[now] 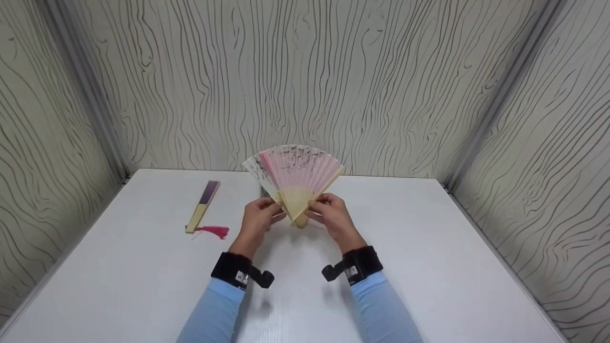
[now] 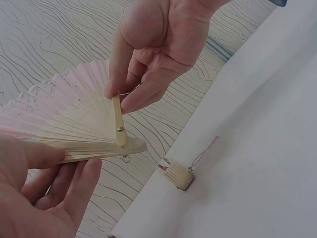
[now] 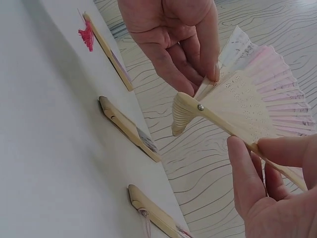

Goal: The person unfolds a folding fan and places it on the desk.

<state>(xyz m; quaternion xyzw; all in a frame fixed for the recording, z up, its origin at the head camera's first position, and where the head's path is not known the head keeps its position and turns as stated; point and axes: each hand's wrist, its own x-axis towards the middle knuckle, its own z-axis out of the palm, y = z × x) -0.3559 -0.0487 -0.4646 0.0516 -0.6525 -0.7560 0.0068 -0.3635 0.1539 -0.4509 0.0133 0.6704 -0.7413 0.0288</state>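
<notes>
Head view: The spread fan (image 1: 305, 174), pink with a white section at its left side, was held over the far part of the tabletop (image 1: 429, 262). The left hand (image 1: 259, 216) pinched its left edge and the right hand (image 1: 335, 214) pinched its right edge; the hands were near each other. A purple folded fan (image 1: 208, 195) with a red tassel (image 1: 217, 232) lay to the left. The spread fan largely hid the items behind it.

Left wrist view: The rivet (image 2: 120, 129) and a small metal ring (image 2: 126, 159) at the pivot end were visible, details too small to read from the head. The spread fan was clear of the tabletop. A corded folded fan (image 2: 177, 173), with its cord (image 2: 204, 153) extended, rested on the surface below.

Right wrist view: Three folded fans lay apart on the tabletop: the tasselled one, the corded one and, between them, a dark-printed folded fan (image 3: 129, 130). Both hands' thumb-and-finger grips on the spread fan were also visible here.
</notes>
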